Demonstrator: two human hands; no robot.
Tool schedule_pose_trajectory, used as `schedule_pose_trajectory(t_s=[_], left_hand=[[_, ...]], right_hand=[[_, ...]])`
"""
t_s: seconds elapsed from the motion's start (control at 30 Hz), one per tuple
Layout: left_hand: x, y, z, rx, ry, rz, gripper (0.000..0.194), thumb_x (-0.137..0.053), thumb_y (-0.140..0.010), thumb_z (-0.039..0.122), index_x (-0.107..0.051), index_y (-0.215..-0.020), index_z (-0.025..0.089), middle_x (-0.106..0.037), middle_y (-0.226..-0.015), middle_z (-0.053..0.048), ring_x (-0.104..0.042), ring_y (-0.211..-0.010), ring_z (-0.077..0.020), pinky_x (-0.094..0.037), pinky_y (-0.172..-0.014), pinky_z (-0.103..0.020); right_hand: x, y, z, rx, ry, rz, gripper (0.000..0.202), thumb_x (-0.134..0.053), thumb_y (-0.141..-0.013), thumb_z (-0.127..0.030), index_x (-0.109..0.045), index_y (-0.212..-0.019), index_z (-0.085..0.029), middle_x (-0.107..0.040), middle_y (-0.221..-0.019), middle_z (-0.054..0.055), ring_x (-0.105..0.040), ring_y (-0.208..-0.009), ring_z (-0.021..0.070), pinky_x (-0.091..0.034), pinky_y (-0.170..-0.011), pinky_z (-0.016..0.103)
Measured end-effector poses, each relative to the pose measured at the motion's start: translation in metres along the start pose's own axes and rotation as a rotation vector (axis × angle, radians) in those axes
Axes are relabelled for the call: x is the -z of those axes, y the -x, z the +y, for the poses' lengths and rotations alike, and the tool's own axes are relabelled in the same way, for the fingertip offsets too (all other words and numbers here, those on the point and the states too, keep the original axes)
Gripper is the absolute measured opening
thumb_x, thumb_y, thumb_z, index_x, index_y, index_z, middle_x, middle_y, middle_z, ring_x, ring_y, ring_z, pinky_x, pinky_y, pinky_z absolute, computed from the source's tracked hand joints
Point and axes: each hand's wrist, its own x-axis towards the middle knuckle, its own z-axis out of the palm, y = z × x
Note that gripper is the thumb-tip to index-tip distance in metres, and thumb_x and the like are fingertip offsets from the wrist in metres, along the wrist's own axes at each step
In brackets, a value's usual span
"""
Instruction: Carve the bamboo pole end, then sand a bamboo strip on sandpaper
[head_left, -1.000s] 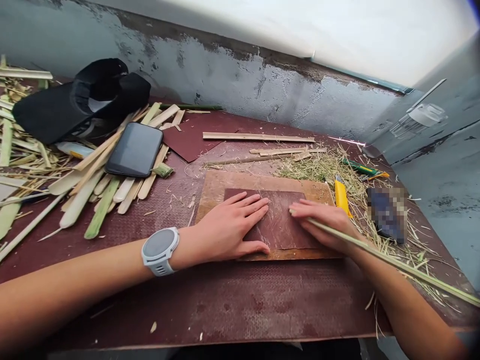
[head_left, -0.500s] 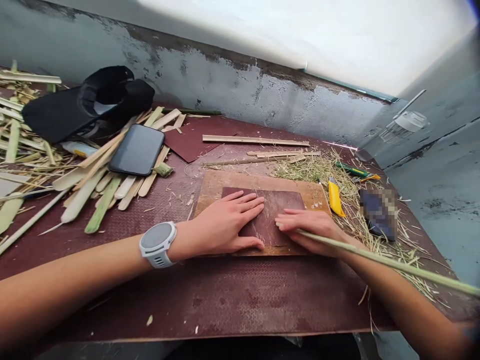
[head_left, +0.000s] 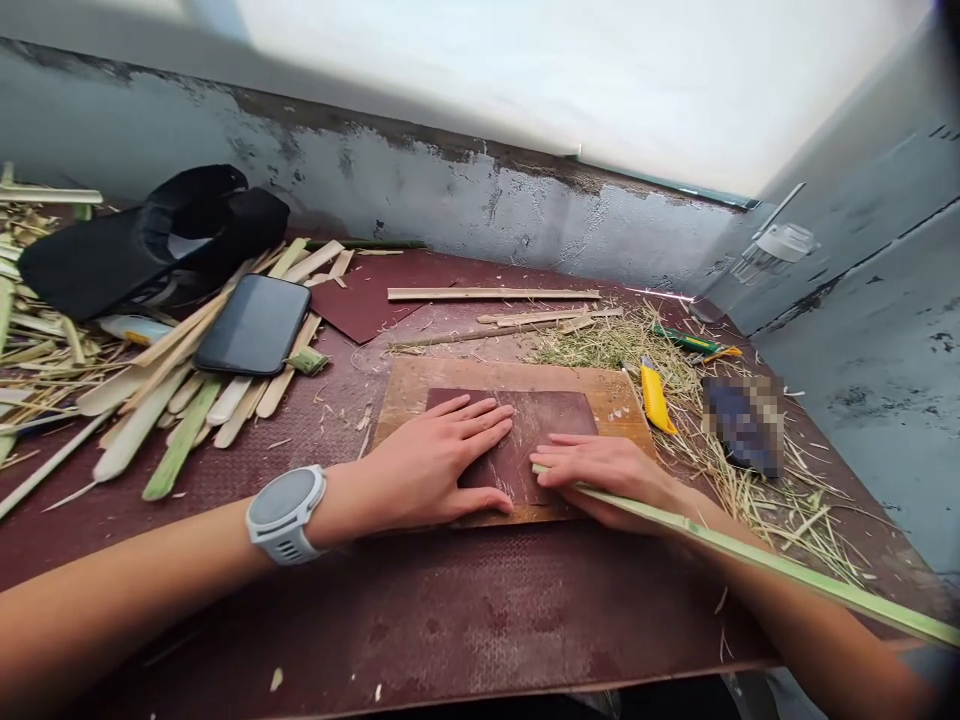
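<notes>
Against a stained grey wall, working at a maroon tabletop [head_left: 465,620]: left hand [head_left: 439,465] lying open, pressing flat on the sandpaper sheet [head_left: 551,418]; right hand [head_left: 611,472] gripping a long green bamboo strip [head_left: 750,563], resting its tip on the sheet between both hands, yellow cutter [head_left: 655,397] lying just beyond.

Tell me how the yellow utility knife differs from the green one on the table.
The yellow utility knife lies beside the wooden board; the green utility knife lies farther back, toward the wall. The yellow one looks thicker, the green one slimmer and darker. Both rest among the straw-like shavings, untouched by either hand.
</notes>
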Motion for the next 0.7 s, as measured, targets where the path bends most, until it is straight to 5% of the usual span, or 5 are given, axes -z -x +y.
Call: schedule_pose_trajectory(t_s=[0.13, 0.27, 0.7], left_hand=[[0.0022, 0.0003, 0.0007, 0.002, -0.007, 0.0, 0.088, -0.049, -0.096, 0.076, -0.05, -0.155, 0.01, -0.044, -0.164, -0.016, -0.039, -0.155, -0.0313, -0.026, -0.131, -0.047], [0.0023, 0.0011, 0.0002, -0.003, 0.013, 0.0, 0.086, -0.051, -0.096, 0.075, -0.05, -0.155, 0.012, -0.044, -0.164, -0.015, -0.038, -0.155, -0.03, -0.025, -0.131, -0.046], [0.002, 0.0017, -0.0005, 0.0, 0.015, -0.005, 0.089, -0.05, -0.096, 0.076, -0.048, -0.156, 0.01, -0.042, -0.166, -0.014, -0.037, -0.156, -0.0304, -0.024, -0.132, -0.046]], right_hand=[[0.0004, 0.0038, 0.0028, -0.092, 0.105, 0.077, 0.026, -0.062, -0.097, -0.012, -0.07, -0.119, -0.025, -0.078, -0.124, 0.004, -0.075, -0.115, 0.0201, -0.054, -0.113, 0.039], [0.0012, 0.0058, 0.0035, 0.01, 0.06, 0.008, 0.026, -0.058, -0.099, -0.011, -0.069, -0.12, -0.023, -0.077, -0.126, 0.005, -0.073, -0.119, 0.0193, -0.054, -0.114, 0.039], [0.0034, -0.0004, -0.0002, -0.05, 0.087, 0.084, 0.027, -0.06, -0.097, -0.01, -0.07, -0.117, -0.025, -0.079, -0.121, 0.005, -0.076, -0.111, 0.0206, -0.057, -0.109, 0.04]])
